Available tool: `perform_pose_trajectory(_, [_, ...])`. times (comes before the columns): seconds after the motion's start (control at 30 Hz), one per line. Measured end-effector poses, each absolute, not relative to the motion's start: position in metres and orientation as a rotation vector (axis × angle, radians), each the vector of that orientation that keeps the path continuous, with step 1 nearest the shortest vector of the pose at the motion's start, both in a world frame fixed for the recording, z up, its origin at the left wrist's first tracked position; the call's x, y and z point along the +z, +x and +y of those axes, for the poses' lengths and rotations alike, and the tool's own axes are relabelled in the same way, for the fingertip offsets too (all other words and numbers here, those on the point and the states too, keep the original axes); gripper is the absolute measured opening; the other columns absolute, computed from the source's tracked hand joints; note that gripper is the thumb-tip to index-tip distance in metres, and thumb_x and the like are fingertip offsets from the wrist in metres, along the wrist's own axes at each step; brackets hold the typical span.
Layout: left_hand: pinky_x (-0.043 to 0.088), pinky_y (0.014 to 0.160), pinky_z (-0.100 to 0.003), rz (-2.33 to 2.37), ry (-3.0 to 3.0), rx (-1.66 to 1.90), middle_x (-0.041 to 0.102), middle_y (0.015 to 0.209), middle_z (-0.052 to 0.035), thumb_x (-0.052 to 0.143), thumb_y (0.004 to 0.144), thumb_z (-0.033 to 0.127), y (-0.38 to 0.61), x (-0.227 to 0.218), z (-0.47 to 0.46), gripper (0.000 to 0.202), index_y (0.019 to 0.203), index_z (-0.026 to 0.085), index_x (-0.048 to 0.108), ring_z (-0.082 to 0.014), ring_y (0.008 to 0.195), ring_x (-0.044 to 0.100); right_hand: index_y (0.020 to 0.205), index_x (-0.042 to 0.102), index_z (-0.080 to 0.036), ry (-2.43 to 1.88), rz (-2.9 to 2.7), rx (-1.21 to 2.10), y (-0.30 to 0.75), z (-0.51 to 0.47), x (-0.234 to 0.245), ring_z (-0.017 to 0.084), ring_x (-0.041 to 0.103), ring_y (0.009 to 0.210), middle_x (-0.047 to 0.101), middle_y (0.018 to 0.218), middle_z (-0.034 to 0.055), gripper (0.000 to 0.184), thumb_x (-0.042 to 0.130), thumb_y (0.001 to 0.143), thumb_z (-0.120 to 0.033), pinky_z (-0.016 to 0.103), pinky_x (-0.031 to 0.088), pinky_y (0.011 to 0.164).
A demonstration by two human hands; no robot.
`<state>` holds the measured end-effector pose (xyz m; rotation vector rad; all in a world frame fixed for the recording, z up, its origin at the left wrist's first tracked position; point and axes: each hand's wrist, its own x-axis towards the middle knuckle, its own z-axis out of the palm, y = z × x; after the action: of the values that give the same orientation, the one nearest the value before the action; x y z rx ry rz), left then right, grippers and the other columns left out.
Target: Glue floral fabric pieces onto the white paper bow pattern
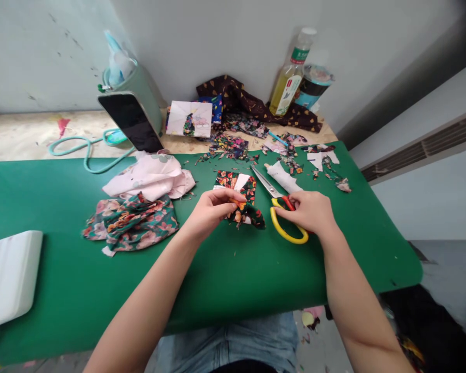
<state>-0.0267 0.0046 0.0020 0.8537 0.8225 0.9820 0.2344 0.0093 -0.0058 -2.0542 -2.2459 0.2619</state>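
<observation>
Between the thumb and fingers of my left hand [217, 204] is pinched a small floral fabric scrap [252, 213]. Under it lies a square patchwork piece [233, 180] in dark floral print with white strips. My right hand [312, 210] is closed around the handle of a pair of scissors [271, 189] with yellow and red grips. The blades lie over the green mat and point up and left, beside the patchwork. A rolled white piece of cloth or paper [283, 177] is just beyond the scissors.
Pink cloth [147, 176] and green floral cloth [143, 225] are heaped at left, near a white box-shaped device [13, 280]. A phone [132, 122] leans on a green holder. Behind are fabric scraps [233, 146], brown cloth [241, 101] and an oil bottle [289, 77].
</observation>
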Motion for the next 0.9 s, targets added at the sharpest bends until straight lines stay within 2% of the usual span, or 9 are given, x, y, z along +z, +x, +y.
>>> perform_pose_trajectory(0.17, [0.049,0.053,-0.022,0.778,0.804,0.992,0.066,0.071,-0.0012,0.074,0.059,0.016,-0.026,0.006,0.005,0.014,0.072,0.015,0.072,-0.0094,0.058,0.058,0.063,0.058,-0.020,-2.184,-2.357,0.145,0.222,0.012,-0.008,0.021,0.056,0.064,0.067,0.071,0.0080,0.061,0.049,0.073,-0.079,0.029,0.020,0.052])
perform_pose_trajectory(0.37, [0.047,0.048,-0.019,0.763,0.785,1.007,0.065,0.068,-0.0001,0.073,0.058,0.015,-0.026,0.008,0.005,0.013,0.070,0.014,0.071,-0.0067,0.050,0.054,0.063,0.059,-0.019,-2.243,-2.420,0.092,0.219,0.013,-0.001,0.020,0.057,0.062,0.068,0.073,0.0091,0.060,0.047,0.076,-0.076,0.028,0.020,0.052])
perform_pose_trajectory(0.53, [0.045,0.047,-0.019,0.768,0.801,1.002,0.062,0.063,0.0007,0.073,0.058,0.016,-0.027,0.007,0.006,0.013,0.070,0.015,0.070,-0.0070,0.049,0.053,0.057,0.053,-0.020,-2.216,-2.279,0.309,0.225,0.013,0.002,0.018,0.052,0.057,0.064,0.065,0.0060,0.053,0.046,0.082,-0.067,0.029,0.023,0.052])
perform_pose_trajectory(0.63, [0.045,0.048,-0.019,0.771,0.821,1.013,0.064,0.067,0.0001,0.074,0.058,0.017,-0.027,0.007,0.005,0.013,0.070,0.014,0.070,-0.0070,0.051,0.054,0.058,0.051,-0.020,-2.096,-2.019,0.312,0.225,0.011,0.001,0.017,0.051,0.057,0.060,0.061,0.0045,0.045,0.049,0.085,-0.056,0.029,0.028,0.053])
perform_pose_trajectory(0.7, [0.045,0.050,-0.019,0.773,0.859,1.008,0.066,0.071,-0.0008,0.074,0.059,0.016,-0.027,0.005,0.005,0.012,0.071,0.014,0.071,-0.0073,0.053,0.056,0.066,0.054,-0.019,-1.864,-1.864,0.435,0.220,0.008,0.001,0.014,0.051,0.054,0.061,0.063,0.0035,0.039,0.054,0.085,-0.053,0.028,0.033,0.054])
perform_pose_trajectory(0.77, [0.045,0.051,-0.020,0.771,0.910,0.979,0.066,0.071,-0.0016,0.074,0.062,0.017,-0.027,0.002,0.005,0.012,0.073,0.014,0.071,-0.0085,0.056,0.057,0.083,0.060,-0.018,-1.590,-1.784,0.737,0.211,0.004,0.000,0.010,0.049,0.049,0.067,0.075,0.0039,0.033,0.060,0.084,-0.051,0.026,0.035,0.051])
perform_pose_trajectory(0.87, [0.047,0.055,-0.022,0.772,0.978,0.924,0.067,0.072,-0.0023,0.073,0.065,0.019,-0.026,-0.002,0.005,0.012,0.076,0.014,0.071,-0.0099,0.058,0.059,0.115,0.057,-0.020,-1.250,-1.785,1.207,0.193,-0.001,-0.003,0.005,0.049,0.045,0.068,0.113,0.0091,0.049,0.073,0.076,-0.046,0.023,0.037,0.045])
perform_pose_trajectory(0.9, [0.047,0.056,-0.022,0.779,0.999,0.916,0.067,0.073,-0.0024,0.072,0.066,0.019,-0.026,-0.003,0.005,0.012,0.076,0.014,0.071,-0.0099,0.059,0.059,0.120,0.056,-0.021,-1.186,-1.779,1.284,0.188,-0.002,-0.005,0.004,0.048,0.044,0.068,0.113,0.0088,0.053,0.075,0.075,-0.043,0.022,0.038,0.044])
